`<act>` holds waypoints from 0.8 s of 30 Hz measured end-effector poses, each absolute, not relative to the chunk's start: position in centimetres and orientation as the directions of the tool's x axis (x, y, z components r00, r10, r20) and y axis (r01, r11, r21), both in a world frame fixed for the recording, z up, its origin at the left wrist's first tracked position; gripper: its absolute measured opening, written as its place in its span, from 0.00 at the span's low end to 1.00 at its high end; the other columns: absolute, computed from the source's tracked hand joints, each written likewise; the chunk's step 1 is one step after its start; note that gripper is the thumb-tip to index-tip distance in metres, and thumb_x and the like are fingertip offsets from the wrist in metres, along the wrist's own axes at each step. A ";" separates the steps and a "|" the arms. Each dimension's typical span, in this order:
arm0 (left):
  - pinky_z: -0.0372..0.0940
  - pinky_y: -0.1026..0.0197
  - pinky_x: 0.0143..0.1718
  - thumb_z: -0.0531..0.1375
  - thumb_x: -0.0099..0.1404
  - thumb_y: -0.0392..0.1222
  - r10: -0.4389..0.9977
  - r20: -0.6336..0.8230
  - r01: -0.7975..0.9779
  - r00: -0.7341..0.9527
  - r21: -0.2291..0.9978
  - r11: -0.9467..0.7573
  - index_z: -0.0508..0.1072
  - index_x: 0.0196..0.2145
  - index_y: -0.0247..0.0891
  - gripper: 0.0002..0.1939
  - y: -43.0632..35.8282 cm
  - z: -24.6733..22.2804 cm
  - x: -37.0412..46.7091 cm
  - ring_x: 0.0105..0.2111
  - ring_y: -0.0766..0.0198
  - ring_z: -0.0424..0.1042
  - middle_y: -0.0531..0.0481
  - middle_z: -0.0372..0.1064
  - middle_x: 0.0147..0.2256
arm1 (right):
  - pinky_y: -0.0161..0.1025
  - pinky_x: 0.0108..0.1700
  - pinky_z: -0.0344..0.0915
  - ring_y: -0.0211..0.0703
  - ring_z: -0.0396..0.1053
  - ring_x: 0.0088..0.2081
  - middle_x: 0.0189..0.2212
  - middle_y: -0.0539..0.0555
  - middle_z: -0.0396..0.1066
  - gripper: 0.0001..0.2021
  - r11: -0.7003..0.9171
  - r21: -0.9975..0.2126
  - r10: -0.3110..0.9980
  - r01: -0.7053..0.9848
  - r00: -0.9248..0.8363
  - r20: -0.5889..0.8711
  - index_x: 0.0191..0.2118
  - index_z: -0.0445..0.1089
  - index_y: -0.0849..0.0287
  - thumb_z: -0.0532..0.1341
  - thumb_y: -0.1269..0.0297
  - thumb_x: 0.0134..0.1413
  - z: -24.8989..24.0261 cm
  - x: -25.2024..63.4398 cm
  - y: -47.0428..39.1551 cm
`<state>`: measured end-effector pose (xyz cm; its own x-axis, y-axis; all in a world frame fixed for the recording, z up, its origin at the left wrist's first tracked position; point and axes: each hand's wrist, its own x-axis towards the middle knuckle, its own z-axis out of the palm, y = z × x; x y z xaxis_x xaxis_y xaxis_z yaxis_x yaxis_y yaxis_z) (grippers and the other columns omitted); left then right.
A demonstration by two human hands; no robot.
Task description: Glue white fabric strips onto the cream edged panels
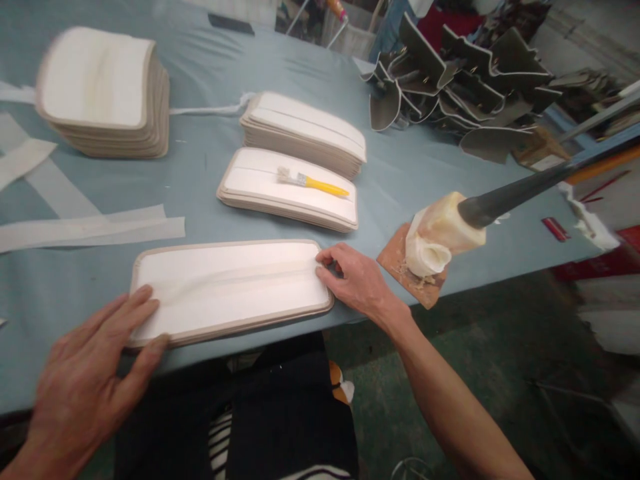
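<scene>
A long white panel with rounded corners and a beige rim [235, 303] lies on top of a low stack at the table's front edge. A pale strip [240, 275] runs lengthwise along its middle. My left hand [95, 367] rests on the panel's left end, fingers stretched out and thumb by the front edge. At the right end, my right hand [357, 277] has its thumb and fingers curled close together, touching the panel near the strip's end. Whatever may be between those fingertips is hidden.
Behind are two stacks of similar panels [305, 123], the nearer bearing a yellow-handled brush [320, 185]. A taller stack [100, 80] and pale strips [90, 223] occupy the left. To the right stand a glue-crusted container with a dark handle [443, 230] and dark folded pieces [450, 80].
</scene>
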<state>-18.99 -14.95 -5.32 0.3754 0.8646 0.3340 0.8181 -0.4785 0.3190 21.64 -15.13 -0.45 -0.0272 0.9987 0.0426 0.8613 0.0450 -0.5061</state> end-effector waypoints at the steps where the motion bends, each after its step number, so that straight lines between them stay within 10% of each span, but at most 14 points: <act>1: 0.62 0.41 0.70 0.56 0.75 0.48 0.852 0.350 0.810 0.388 0.311 -0.497 0.66 0.69 0.48 0.27 -15.0 -5.1 -18.9 0.68 0.43 0.70 0.39 0.71 0.67 | 0.41 0.45 0.67 0.46 0.74 0.41 0.42 0.54 0.78 0.06 0.048 -0.499 0.998 0.865 -0.027 0.048 0.45 0.76 0.56 0.63 0.67 0.64 -0.4 21.6 -15.2; 13: 0.67 0.43 0.62 0.56 0.77 0.44 0.830 0.351 0.831 0.434 0.198 -0.519 0.66 0.65 0.40 0.22 -15.5 -4.3 -18.5 0.66 0.42 0.71 0.33 0.72 0.65 | 0.44 0.51 0.68 0.51 0.76 0.51 0.47 0.57 0.79 0.09 0.311 -0.479 0.950 0.821 -0.248 0.192 0.50 0.77 0.56 0.65 0.62 0.67 1.3 15.1 -12.0; 24: 0.66 0.41 0.61 0.57 0.76 0.44 0.813 0.393 0.806 0.430 0.239 -0.542 0.67 0.66 0.38 0.23 -15.6 -4.7 -18.6 0.65 0.39 0.72 0.33 0.72 0.65 | 0.47 0.52 0.64 0.54 0.70 0.49 0.48 0.60 0.77 0.11 0.489 -0.329 0.857 0.808 -0.515 0.010 0.52 0.78 0.58 0.63 0.61 0.70 1.8 7.0 -8.9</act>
<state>-18.63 -15.56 -4.68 0.4305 0.8126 0.3929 0.8056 -0.5422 0.2388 7.01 -8.86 1.82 -0.5148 0.8573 0.0097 0.8079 0.4889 -0.3290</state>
